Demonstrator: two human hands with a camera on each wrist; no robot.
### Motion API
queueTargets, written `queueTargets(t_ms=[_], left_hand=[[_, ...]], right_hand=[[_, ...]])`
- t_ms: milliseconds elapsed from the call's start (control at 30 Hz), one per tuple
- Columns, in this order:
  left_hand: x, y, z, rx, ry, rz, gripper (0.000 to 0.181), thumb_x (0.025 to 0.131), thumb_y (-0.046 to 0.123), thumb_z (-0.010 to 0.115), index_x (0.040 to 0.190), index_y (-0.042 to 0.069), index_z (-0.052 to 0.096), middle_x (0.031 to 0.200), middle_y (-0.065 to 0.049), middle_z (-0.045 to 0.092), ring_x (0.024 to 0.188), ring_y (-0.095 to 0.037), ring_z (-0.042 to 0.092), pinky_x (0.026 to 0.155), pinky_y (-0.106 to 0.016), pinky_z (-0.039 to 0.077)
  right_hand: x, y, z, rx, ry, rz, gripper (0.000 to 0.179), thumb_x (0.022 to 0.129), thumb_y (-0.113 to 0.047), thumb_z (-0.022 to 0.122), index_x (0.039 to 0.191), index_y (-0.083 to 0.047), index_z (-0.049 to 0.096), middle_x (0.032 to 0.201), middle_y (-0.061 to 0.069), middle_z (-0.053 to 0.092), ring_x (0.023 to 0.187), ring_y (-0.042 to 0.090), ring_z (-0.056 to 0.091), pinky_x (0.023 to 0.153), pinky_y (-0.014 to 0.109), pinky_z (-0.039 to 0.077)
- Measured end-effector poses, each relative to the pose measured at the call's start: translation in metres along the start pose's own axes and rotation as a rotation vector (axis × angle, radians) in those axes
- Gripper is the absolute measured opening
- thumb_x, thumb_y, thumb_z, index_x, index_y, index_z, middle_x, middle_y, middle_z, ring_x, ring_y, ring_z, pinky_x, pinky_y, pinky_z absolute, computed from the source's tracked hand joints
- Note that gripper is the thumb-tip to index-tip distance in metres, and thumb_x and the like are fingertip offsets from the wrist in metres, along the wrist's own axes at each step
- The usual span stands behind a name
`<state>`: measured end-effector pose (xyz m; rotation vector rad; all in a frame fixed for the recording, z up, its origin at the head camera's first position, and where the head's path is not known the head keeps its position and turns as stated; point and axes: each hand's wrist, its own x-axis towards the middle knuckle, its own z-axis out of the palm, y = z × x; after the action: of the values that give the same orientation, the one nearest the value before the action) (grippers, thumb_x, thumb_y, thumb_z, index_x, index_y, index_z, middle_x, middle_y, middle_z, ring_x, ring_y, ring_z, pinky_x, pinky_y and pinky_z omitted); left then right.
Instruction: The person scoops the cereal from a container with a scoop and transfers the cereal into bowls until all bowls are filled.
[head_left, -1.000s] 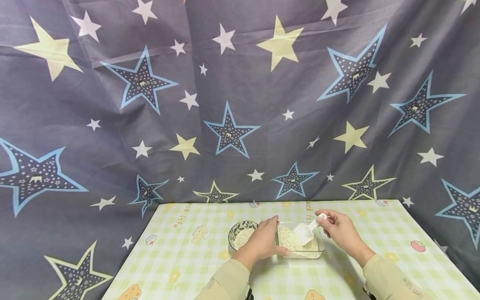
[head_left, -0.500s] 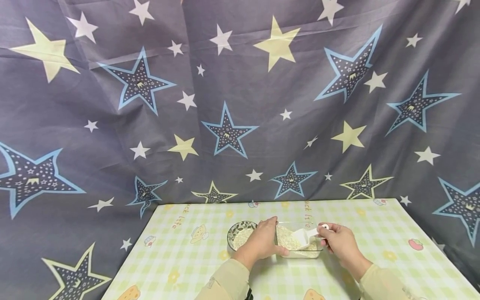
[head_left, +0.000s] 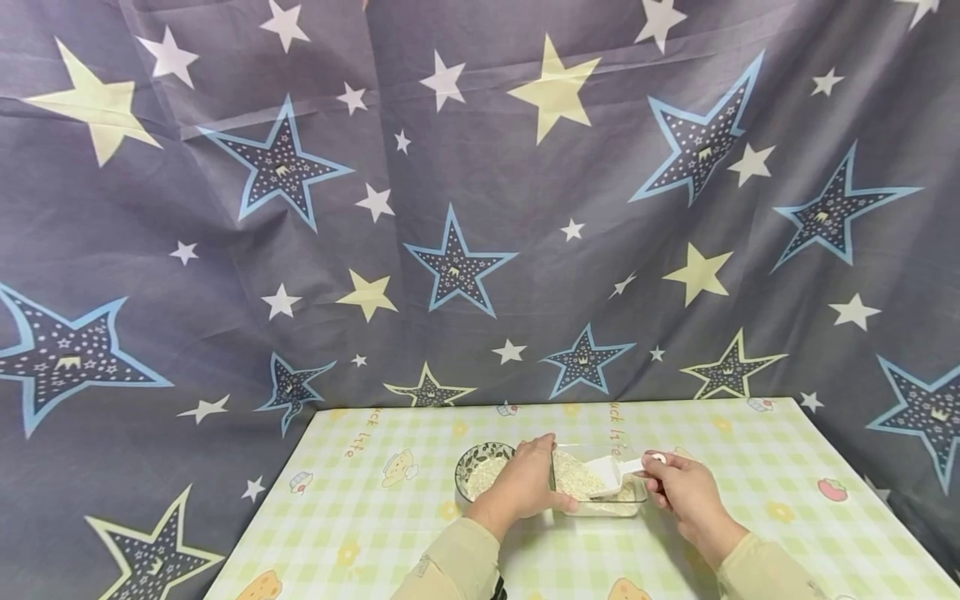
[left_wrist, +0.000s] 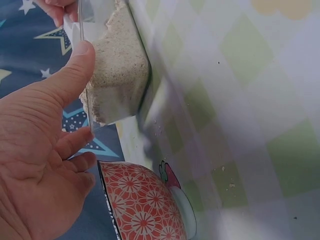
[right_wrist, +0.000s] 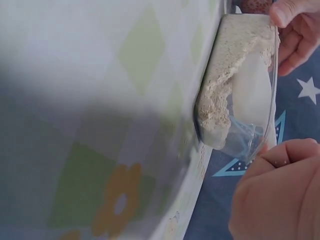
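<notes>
A clear rectangular glass container point(head_left: 633, 510) holds pale flakes point(head_left: 572, 477) that look like oats. My left hand point(head_left: 523, 485) grips its left end, thumb on the near rim and fingers toward the far side. The white scoop point(head_left: 602, 477) has its handle pinched between the thumb and fingers of my right hand point(head_left: 684, 492). In the right wrist view, the scoop's bowl point(right_wrist: 252, 90) sits inside the container against the heaped flakes. Left of my left hand stands a round bowl point(left_wrist: 142, 200), red and flower-patterned outside, with similar flakes inside; the hand partly covers it in the head view.
A green-and-white checked cloth point(head_left: 405, 533) with cartoon prints covers the table. Behind it hangs a dark curtain point(head_left: 480, 167) with stars. A few crumbs point(left_wrist: 227, 185) lie on the cloth near the bowl.
My right hand has lowered the scoop deeper into the flakes, then drawn it slightly back, its handle tilting flatter. The left hand keeps its place on the container.
</notes>
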<state>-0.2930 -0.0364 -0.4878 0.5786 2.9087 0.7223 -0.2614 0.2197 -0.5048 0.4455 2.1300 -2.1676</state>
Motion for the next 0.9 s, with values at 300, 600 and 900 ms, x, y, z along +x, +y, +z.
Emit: queueTargets(t_ms=[300, 600, 900], left_hand=[[-0.003, 0.000, -0.001, -0.016, 0.008, 0.007, 0.119, 0.073, 0.049, 0.096, 0.164, 0.001, 0.036, 0.165, -0.017, 0.049, 0.159, -0.038, 0.039, 0.131, -0.053, 0.036], [-0.021, -0.027, -0.019, -0.069, 0.068, 0.027, 0.116, 0.080, 0.059, 0.090, 0.167, 0.007, 0.033, 0.173, -0.019, 0.036, 0.163, -0.042, 0.028, 0.131, -0.063, 0.031], [-0.049, -0.088, -0.042, -0.131, 0.151, -0.039, 0.119, 0.077, 0.058, 0.093, 0.166, 0.007, 0.034, 0.171, -0.023, 0.036, 0.162, -0.045, 0.028, 0.128, -0.068, 0.032]], right_hand=[[0.007, 0.004, -0.017, 0.283, -0.105, 0.104, 0.011, 0.112, -0.011, 0.052, 0.113, -0.009, 0.063, 0.080, -0.004, 0.073, 0.060, -0.006, 0.053, 0.047, 0.009, 0.043], [0.009, -0.001, -0.028, 0.500, -0.215, 0.178, 0.015, 0.116, -0.014, 0.042, 0.130, -0.012, 0.048, 0.096, 0.000, 0.071, 0.064, -0.008, 0.051, 0.047, 0.007, 0.041], [0.009, -0.011, -0.029, 0.549, -0.259, 0.175, 0.023, 0.116, -0.016, 0.042, 0.139, -0.013, 0.040, 0.112, 0.004, 0.062, 0.066, -0.008, 0.051, 0.048, 0.007, 0.043]])
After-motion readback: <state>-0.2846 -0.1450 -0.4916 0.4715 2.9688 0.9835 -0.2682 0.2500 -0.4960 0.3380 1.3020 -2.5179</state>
